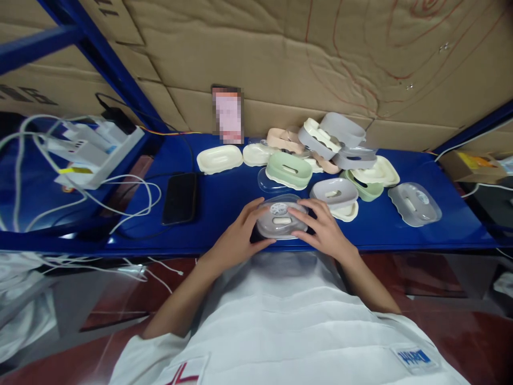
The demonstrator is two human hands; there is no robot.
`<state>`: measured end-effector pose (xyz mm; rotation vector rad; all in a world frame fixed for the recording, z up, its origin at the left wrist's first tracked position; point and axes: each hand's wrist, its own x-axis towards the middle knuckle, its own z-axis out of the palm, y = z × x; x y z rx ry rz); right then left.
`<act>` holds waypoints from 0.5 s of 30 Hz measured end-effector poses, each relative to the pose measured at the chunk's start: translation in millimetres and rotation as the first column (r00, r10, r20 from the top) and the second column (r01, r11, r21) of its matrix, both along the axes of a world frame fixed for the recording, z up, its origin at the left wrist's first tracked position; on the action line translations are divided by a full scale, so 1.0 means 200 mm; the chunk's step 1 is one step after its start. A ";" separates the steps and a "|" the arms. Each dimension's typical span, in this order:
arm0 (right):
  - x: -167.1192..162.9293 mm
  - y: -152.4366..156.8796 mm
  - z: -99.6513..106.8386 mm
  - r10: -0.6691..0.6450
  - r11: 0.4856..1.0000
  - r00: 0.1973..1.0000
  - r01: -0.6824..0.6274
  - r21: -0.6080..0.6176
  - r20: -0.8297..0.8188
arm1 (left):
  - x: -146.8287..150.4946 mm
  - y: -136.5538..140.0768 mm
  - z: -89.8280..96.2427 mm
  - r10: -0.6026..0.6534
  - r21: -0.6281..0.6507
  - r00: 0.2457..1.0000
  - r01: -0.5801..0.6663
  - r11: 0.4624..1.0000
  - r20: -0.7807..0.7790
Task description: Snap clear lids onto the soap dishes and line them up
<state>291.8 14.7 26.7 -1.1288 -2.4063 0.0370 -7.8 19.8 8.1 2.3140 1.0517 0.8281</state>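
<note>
Evidently, a two-handed hold

From my remote seat, I have the left hand [240, 235] curved around one end of the clear-lidded box [276, 228] and the right hand [326, 229] clasping the other. It is at the near edge of the blue table [224, 198]; a green dish [279, 164] lies just beyond, another lidded box [419, 206] well to the right.

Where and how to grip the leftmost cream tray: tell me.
Probably best take the cream tray by its raised rim at the left end, the left hand coming from the left front once off the lidded box. That end is free; the right end sits close against another cream piece.
</note>
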 end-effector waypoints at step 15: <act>-0.04 -0.12 -0.06 0.009 0.997 0.999 -0.012 0.079 0.042 | -0.01 0.01 -0.02 -0.024 -0.031 0.999 0.022 0.999 -0.039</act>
